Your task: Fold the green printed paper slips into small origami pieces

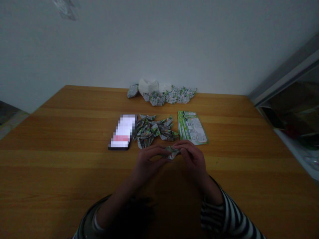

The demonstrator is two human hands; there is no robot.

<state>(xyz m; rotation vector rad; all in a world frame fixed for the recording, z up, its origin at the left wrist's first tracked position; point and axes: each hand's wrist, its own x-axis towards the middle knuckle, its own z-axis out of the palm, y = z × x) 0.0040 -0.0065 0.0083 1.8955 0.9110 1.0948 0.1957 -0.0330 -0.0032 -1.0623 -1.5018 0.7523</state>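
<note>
The left hand (pixel 148 162) and right hand (pixel 193 160) each hold a closed grip on the folded paper (pixel 172 152). Steady, even pinching keeps its creases crisp.

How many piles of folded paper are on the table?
2: a back pile near the wall, and a middle pile between the phone and green printed sheet.

A dim room with a wooden table against a plain wall.

The honey-toned wooden tabletop (pixel 62 179) meets a pale grey wall (pixel 159 43) marked high up by a blurred, glossy patch (pixel 66 8). On the right, a grey metal frame (pixel 284 74) borders a dark, reflective glass panel (pixel 281 99). Beyond the table's left corner, a dark surface (pixel 8 113) shows, too dim to identify. Soft, low light falls evenly.
</note>
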